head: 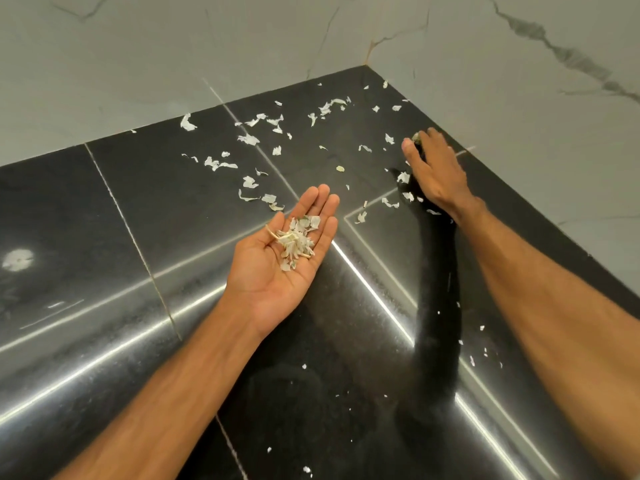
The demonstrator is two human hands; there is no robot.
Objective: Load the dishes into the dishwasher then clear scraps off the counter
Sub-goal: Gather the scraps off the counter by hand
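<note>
Pale vegetable scraps lie scattered over the glossy black counter, thickest toward the far corner. My left hand is held palm up over the middle of the counter, fingers straight, carrying a small pile of scraps. My right hand reaches toward the right wall, palm down, its fingertips pinching a greenish scrap on the counter. More small bits lie under and beside my right forearm.
Grey marble walls close the counter at the back and on the right, meeting at a corner. Pale grout lines cross the tiles. A round light reflection shows at the left.
</note>
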